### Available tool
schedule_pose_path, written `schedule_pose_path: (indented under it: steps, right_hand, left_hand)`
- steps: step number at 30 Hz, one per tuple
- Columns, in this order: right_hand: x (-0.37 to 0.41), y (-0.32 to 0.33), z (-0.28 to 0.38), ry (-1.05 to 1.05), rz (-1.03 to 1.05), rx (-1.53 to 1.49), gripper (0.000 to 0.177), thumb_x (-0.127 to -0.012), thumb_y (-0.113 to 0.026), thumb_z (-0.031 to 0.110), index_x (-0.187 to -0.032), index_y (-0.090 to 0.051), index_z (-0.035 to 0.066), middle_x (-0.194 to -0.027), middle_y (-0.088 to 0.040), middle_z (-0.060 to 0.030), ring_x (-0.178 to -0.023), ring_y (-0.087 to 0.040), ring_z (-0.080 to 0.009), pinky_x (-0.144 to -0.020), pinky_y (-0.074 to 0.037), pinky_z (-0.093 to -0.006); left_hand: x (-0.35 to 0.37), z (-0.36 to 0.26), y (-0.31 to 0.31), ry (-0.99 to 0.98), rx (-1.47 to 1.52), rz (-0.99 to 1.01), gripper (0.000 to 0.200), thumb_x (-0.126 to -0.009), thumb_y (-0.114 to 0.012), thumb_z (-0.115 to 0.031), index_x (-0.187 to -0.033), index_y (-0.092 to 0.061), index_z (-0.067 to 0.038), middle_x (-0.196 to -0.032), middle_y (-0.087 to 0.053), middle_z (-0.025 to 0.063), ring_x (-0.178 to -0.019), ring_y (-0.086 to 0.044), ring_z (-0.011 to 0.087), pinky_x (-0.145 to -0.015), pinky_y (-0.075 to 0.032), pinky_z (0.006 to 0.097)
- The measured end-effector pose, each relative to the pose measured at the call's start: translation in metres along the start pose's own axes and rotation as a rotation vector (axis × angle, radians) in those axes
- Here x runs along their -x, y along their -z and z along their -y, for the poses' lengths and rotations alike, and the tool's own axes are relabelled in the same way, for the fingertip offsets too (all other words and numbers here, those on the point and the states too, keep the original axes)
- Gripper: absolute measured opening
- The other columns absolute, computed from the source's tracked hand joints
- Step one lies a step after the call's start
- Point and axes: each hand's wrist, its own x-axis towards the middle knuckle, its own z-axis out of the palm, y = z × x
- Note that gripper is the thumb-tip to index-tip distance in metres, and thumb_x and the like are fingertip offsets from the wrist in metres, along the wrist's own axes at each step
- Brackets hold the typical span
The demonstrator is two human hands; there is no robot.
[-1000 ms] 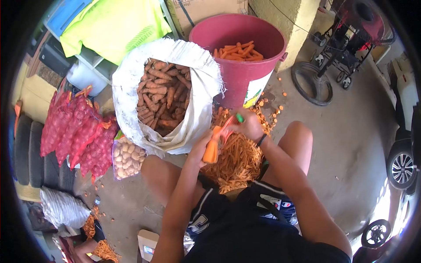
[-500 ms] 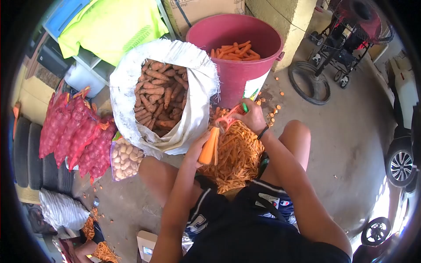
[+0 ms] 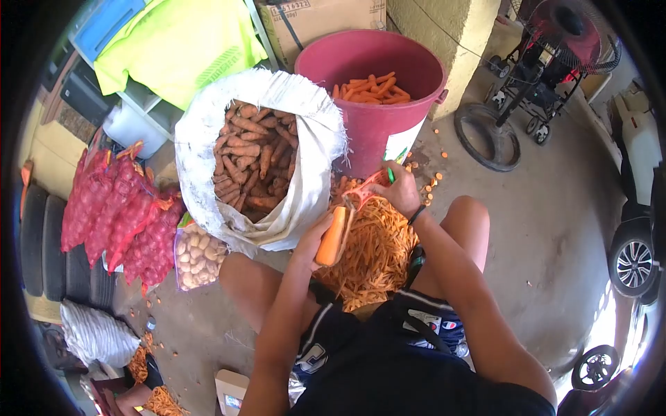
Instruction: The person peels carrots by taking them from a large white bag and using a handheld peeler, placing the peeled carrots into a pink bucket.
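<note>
In the head view, my left hand (image 3: pixel 311 243) is wrapped around the lower part of a peeled-looking orange carrot (image 3: pixel 332 238), which points up and away from me. My right hand (image 3: pixel 402 191) grips a peeler (image 3: pixel 361 195) with a red-orange frame and a bit of green at the hand. Its head is at the carrot's upper end, where a thin strip of peel hangs along the right side. Both hands are over a large heap of carrot peels (image 3: pixel 378 253) between my legs. Whatever holds the heap is mostly hidden.
Ahead stands a white sack (image 3: pixel 198 149) of unpeeled carrots (image 3: pixel 239 149). Beside it, a maroon bin (image 3: pixel 368 132) contains peeled carrots (image 3: pixel 374 89). Red mesh onion bags (image 3: pixel 111 201) and a bag of potatoes (image 3: pixel 196 253) lie left. Carrot ends (image 3: pixel 433 182) litter the floor; a fan (image 3: pixel 569 28) is right.
The carrot has turned slightly in my left hand, with its upper end a little lower. My right hand and the peeler have shifted slightly, still at the carrot's upper end.
</note>
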Motion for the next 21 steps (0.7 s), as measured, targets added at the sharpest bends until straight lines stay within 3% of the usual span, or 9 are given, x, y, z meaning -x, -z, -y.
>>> schedule_pose_path:
  steps: [2, 4, 7, 13, 14, 15, 18, 19, 21]
  right_hand:
    - [0.014, -0.011, 0.013, -0.01, 0.114, -0.17, 0.046, -0.069, -0.092, 0.025, -0.1, -0.067, 0.003, -0.081, -0.07, -0.0096, -0.07, -0.069, -0.0193, -0.064, -0.057, -0.0319]
    - [0.037, -0.026, 0.038, 0.295, 0.12, -0.187, 0.046, -0.07, -0.092, 0.027, -0.101, -0.068, 0.003, -0.085, -0.071, -0.0097, -0.069, -0.069, -0.0203, -0.064, -0.057, -0.0323]
    - [0.035, -0.022, 0.045, 0.363, 0.2, -0.15, 0.048, -0.068, -0.092, 0.021, -0.105, -0.067, 0.002, -0.085, -0.067, -0.0086, -0.077, -0.066, -0.0174, -0.07, -0.055, -0.0327]
    - [0.0, -0.002, 0.002, -0.192, 0.041, -0.073, 0.05, -0.068, -0.092, 0.021, -0.107, -0.067, 0.004, -0.083, -0.065, -0.0089, -0.076, -0.064, -0.0183, -0.069, -0.054, -0.0346]
    - [0.004, -0.005, 0.007, -0.1, 0.073, -0.11, 0.05, -0.068, -0.092, 0.023, -0.107, -0.067, 0.003, -0.087, -0.067, -0.0109, -0.078, -0.066, -0.0195, -0.07, -0.055, -0.0351]
    - [0.02, -0.013, 0.019, -0.007, 0.109, -0.147, 0.051, -0.069, -0.091, 0.025, -0.108, -0.067, 0.003, -0.091, -0.068, -0.0128, -0.079, -0.068, -0.0208, -0.071, -0.056, -0.0356]
    - [0.036, -0.02, 0.051, 0.243, 0.236, -0.204, 0.051, -0.07, -0.091, 0.026, -0.109, -0.067, 0.003, -0.093, -0.07, -0.0144, -0.08, -0.069, -0.0219, -0.07, -0.057, -0.0362]
    - [0.04, -0.022, 0.057, 0.313, 0.277, -0.222, 0.05, -0.071, -0.09, 0.025, -0.109, -0.067, 0.003, -0.093, -0.07, -0.0142, -0.08, -0.069, -0.0219, -0.07, -0.057, -0.0362]
    - [0.029, -0.024, 0.032, 0.16, 0.178, -0.103, 0.049, -0.072, -0.09, 0.025, -0.108, -0.066, 0.003, -0.092, -0.069, -0.0132, -0.079, -0.069, -0.022, -0.07, -0.057, -0.0355]
  left_hand:
    - [-0.014, 0.006, 0.014, -0.053, 0.086, -0.002, 0.04, -0.104, -0.05, -0.036, -0.132, -0.052, -0.008, -0.103, -0.065, 0.0087, -0.082, -0.067, 0.0171, -0.067, -0.057, 0.0325]
    - [-0.016, 0.006, 0.012, -0.097, 0.127, -0.003, 0.041, -0.104, -0.05, -0.036, -0.133, -0.052, -0.007, -0.105, -0.065, 0.009, -0.082, -0.067, 0.0173, -0.068, -0.057, 0.0323]
    - [-0.012, 0.004, 0.006, -0.105, 0.077, 0.074, 0.04, -0.104, -0.051, -0.034, -0.134, -0.052, -0.007, -0.103, -0.065, 0.009, -0.079, -0.066, 0.0172, -0.068, -0.057, 0.0315]
    - [-0.006, 0.007, 0.014, -0.042, 0.066, 0.055, 0.037, -0.105, -0.05, -0.034, -0.131, -0.053, -0.008, -0.099, -0.064, 0.0088, -0.078, -0.066, 0.0166, -0.066, -0.057, 0.0311]
    - [-0.007, 0.003, 0.013, -0.058, 0.089, 0.053, 0.037, -0.105, -0.05, -0.034, -0.131, -0.053, -0.008, -0.099, -0.064, 0.009, -0.077, -0.066, 0.0164, -0.065, -0.057, 0.031]
    - [-0.008, -0.003, 0.014, -0.093, 0.132, 0.18, 0.036, -0.105, -0.049, -0.031, -0.132, -0.052, -0.008, -0.102, -0.065, 0.0098, -0.08, -0.066, 0.0159, -0.067, -0.057, 0.0309]
    - [-0.019, 0.004, 0.009, -0.136, 0.185, -0.072, 0.036, -0.106, -0.048, -0.029, -0.134, -0.051, -0.007, -0.104, -0.065, 0.0099, -0.082, -0.066, 0.0151, -0.068, -0.057, 0.0301]
    - [-0.017, 0.007, 0.009, -0.137, 0.146, -0.03, 0.036, -0.105, -0.049, -0.028, -0.133, -0.052, -0.006, -0.106, -0.065, 0.0095, -0.086, -0.066, 0.015, -0.069, -0.057, 0.0297]
    - [-0.011, 0.009, 0.017, -0.118, 0.036, -0.016, 0.036, -0.104, -0.05, -0.029, -0.132, -0.054, -0.006, -0.105, -0.065, 0.0092, -0.084, -0.067, 0.0159, -0.069, -0.058, 0.0302]
